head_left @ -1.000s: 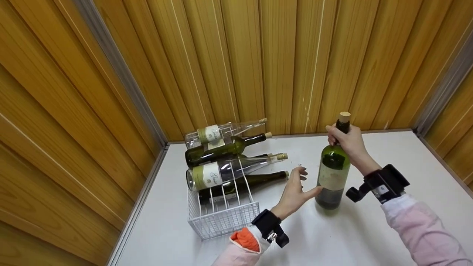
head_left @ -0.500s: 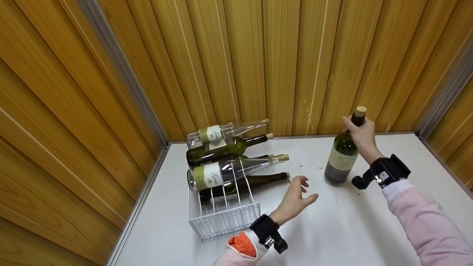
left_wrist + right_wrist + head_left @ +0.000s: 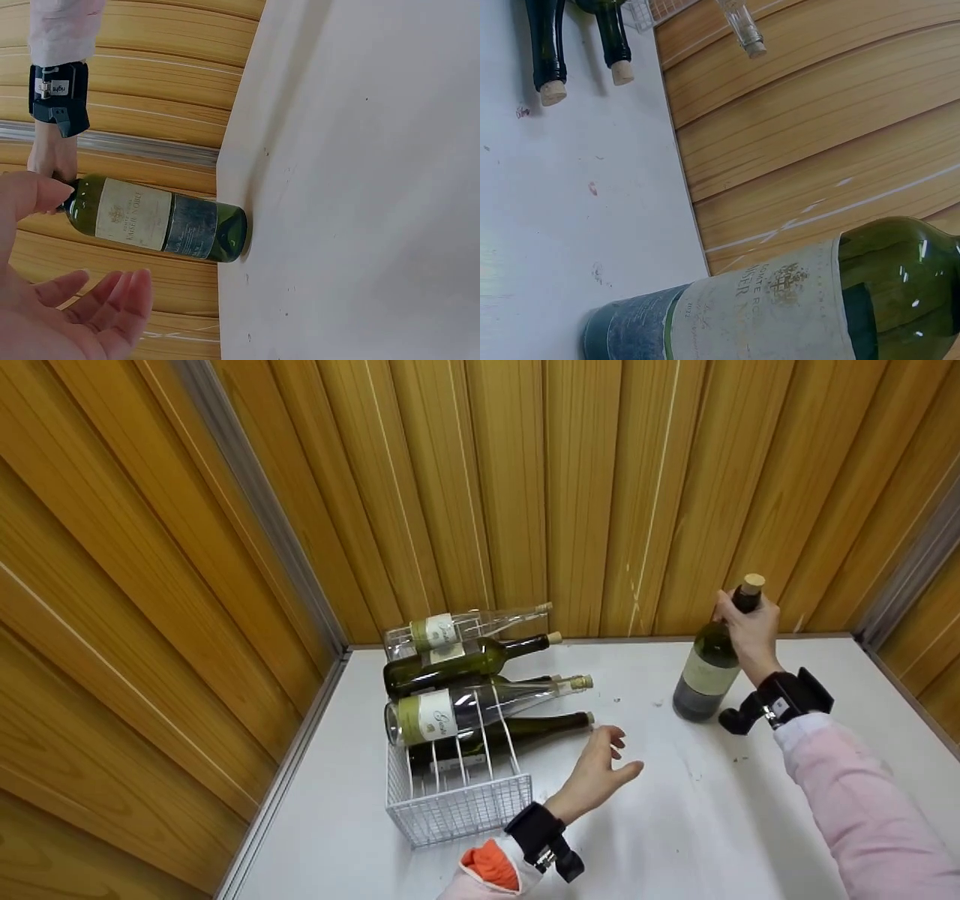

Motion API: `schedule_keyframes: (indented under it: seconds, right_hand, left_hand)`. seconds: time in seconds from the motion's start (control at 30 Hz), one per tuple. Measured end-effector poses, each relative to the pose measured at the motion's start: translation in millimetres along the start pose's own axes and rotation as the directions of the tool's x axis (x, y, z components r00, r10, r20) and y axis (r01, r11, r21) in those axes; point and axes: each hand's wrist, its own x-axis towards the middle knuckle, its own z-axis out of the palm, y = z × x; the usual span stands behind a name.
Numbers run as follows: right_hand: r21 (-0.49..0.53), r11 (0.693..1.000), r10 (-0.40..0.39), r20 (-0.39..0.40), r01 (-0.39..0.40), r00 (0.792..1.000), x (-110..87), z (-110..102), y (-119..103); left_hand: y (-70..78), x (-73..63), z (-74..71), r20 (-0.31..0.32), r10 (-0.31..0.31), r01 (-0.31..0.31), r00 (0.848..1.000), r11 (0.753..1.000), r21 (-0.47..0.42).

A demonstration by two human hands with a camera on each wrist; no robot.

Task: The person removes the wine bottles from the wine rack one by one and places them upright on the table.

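Note:
My right hand (image 3: 754, 634) grips a corked green wine bottle (image 3: 705, 681) by its neck, at the back right of the table. The bottle is upright, its base right at the tabletop, with a cream and dark label that shows in both wrist views. My left hand (image 3: 592, 771) holds nothing; its fingers are relaxed and the thumb stands apart, close to the corked neck of a dark bottle (image 3: 525, 729). That dark bottle lies in a white wire rack (image 3: 461, 810) to the left. Above it in the rack lies a clear labelled bottle (image 3: 435, 715).
Farther back in the rack lie another green bottle (image 3: 450, 666) and a clear bottle (image 3: 436, 633), their corked necks pointing right over the white table (image 3: 637, 855). Wood-panelled walls (image 3: 585, 495) close off the back and sides.
My right hand has moved the green bottle back and to the right, away from my left hand. The left hand has stayed nearly in place beside the rack.

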Motion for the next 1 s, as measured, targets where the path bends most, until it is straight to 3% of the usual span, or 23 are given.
schedule_keyframes:
  seconds: [0.47, 0.57, 0.63, 0.73, 0.8, 0.87, 0.9, 0.97, 1.0]
  right_hand:
    - [-0.053, 0.998, 0.019, -0.014, -0.020, 1.000, 14.3, -7.3, 3.7]
    - [-0.058, 0.998, 0.020, -0.002, -0.020, 1.000, 17.4, -4.2, 4.6]
    - [-0.078, 0.996, 0.038, 0.009, -0.037, 0.999, 19.1, -3.4, 7.8]
    - [-0.118, 0.992, 0.049, 0.011, -0.047, 0.999, 20.5, -2.9, 14.0]
    - [-0.150, 0.988, 0.049, 0.004, -0.048, 0.999, 22.0, -2.5, 18.0]
    - [-0.169, 0.985, 0.038, 0.001, -0.037, 0.999, 23.9, -1.1, 20.2]
    - [-0.179, 0.983, 0.034, 0.003, -0.033, 0.999, 25.0, -0.2, 20.6]
    - [-0.193, 0.980, 0.041, 0.016, -0.037, 0.999, 28.1, 1.7, 20.3]
    - [-0.196, 0.980, 0.046, 0.021, -0.041, 0.999, 29.6, 2.7, 19.7]
  left_hand:
    - [2.8, 7.3, 3.7, 0.008, 0.018, -0.018, 1.000, 1.000, -0.008]
    - [-15.0, 11.6, 8.2, -0.008, 0.055, -0.055, 0.998, 0.998, -0.019]
    - [-44.1, 19.1, 16.6, -0.030, 0.121, -0.120, 0.992, 0.992, 0.047]
    - [-58.9, 22.0, 18.7, -0.035, 0.136, -0.134, 0.990, 0.989, 0.056]
    - [-49.2, 18.5, 14.1, -0.034, 0.104, -0.102, 0.994, 0.994, 0.040]
    - [-23.8, 10.6, 4.4, -0.021, 0.023, -0.024, 1.000, 0.999, -0.040]
    - [-18.9, 9.1, 2.6, -0.021, 0.009, -0.010, 1.000, 0.999, -0.045]
    - [-16.4, 8.5, 1.6, -0.025, 0.003, -0.004, 1.000, 0.998, -0.055]
    - [-23.1, 11.2, 4.1, -0.028, 0.015, -0.017, 1.000, 0.999, -0.047]
